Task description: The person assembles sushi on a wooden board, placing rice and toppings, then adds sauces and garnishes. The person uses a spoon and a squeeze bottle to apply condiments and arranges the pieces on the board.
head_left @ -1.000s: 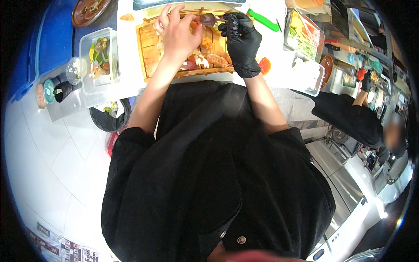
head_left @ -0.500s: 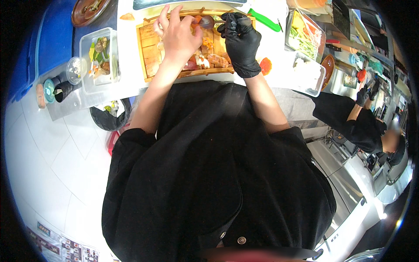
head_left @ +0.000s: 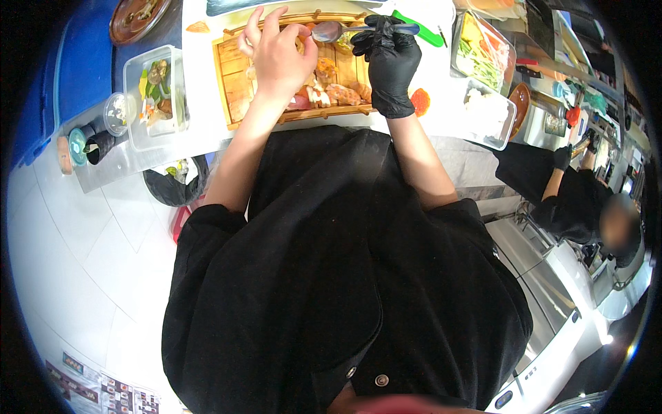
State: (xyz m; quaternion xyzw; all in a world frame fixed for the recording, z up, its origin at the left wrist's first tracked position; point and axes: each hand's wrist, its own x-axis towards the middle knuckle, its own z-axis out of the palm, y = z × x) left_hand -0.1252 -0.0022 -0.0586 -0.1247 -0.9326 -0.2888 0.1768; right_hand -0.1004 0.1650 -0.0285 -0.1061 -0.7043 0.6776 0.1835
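Head camera, looking straight down my black apron: I am working over a wooden boat-shaped tray (head_left: 238,90) loaded with sushi pieces (head_left: 331,91) on the white counter (head_left: 200,83). My gloved right hand (head_left: 389,62) is gripping a metal spoon (head_left: 331,30), fingers closed round its handle, bowl poised level above the tray's far end, likely so that nothing spills off it. My bare left hand (head_left: 276,58) is hovering over the tray's middle, fingers loosely curled; what they may be pinching I cannot tell, since the palm is facing away. A clear tub of vegetables (head_left: 155,93) is sitting to my left, within easy reach. A co-worker (head_left: 572,200) is standing at the right.
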